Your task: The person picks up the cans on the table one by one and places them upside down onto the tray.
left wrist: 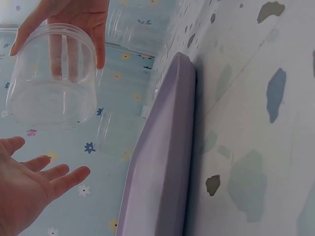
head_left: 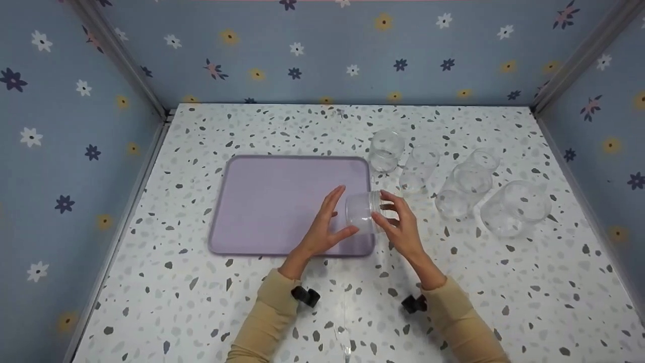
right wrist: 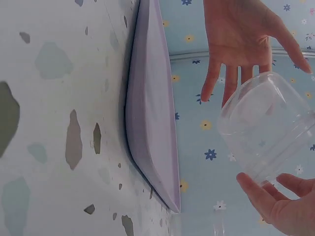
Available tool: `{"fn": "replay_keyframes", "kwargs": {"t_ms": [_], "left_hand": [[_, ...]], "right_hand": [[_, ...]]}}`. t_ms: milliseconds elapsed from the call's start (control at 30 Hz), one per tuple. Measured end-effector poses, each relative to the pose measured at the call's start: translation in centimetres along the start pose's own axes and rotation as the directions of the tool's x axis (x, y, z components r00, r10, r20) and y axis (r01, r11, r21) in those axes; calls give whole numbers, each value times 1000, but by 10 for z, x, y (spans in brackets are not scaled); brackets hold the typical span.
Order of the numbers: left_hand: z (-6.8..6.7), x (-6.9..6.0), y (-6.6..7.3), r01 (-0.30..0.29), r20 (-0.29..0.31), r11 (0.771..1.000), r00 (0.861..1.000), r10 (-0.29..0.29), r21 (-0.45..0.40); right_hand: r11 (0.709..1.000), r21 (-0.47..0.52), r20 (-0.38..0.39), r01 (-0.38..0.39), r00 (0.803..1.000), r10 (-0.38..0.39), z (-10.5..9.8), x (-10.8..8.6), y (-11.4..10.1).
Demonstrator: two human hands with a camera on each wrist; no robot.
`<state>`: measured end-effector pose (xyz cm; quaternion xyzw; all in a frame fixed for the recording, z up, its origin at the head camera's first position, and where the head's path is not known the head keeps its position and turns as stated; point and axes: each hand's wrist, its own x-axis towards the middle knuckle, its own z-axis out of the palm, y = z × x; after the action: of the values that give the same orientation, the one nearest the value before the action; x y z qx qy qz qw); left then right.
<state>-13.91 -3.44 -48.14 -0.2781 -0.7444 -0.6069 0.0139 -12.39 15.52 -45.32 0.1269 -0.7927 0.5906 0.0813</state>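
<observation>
A clear plastic jar (head_left: 359, 207) lies on its side in the air above the tray's right edge, its ringed mouth end toward the right. My right hand (head_left: 401, 226) grips it round that mouth end, thumb on the near side and fingers on the far side. My left hand (head_left: 321, 229) is beside the jar's base, fingers straight and thumb spread; in the left wrist view a gap shows between the left hand (left wrist: 29, 184) and the jar (left wrist: 54, 101). Beneath them is a flat lilac tray (head_left: 282, 201) with a raised rim.
Several more clear jars stand right of the tray: one (head_left: 387, 151) by its far right corner, a slim one (head_left: 419, 169) beside it, an overlapping group (head_left: 456, 199) and a wide one (head_left: 509, 217) farther right. Flowered panels (head_left: 322, 50) wall in the speckled table (head_left: 176, 297).
</observation>
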Motion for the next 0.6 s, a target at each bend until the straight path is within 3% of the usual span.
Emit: {"fn": "replay_keyframes", "kwargs": {"t_ms": [67, 267, 433, 600], "left_hand": [[0, 0, 8, 10, 15, 1000, 1000, -10, -30], [4, -1, 11, 52, 24, 990, 999, -49, -134], [7, -1, 9, 62, 7, 962, 998, -62, -267], [8, 0, 9, 63, 14, 953, 998, -62, -298]], "right_hand": [[1000, 23, 13, -20, 1000, 20, 1, 0, 1], [990, 122, 48, -77, 996, 71, 3, 1, 7], [955, 261, 83, -140, 989, 122, 3, 2, 27], [929, 332, 105, -161, 986, 133, 4, 1, 36]]}}
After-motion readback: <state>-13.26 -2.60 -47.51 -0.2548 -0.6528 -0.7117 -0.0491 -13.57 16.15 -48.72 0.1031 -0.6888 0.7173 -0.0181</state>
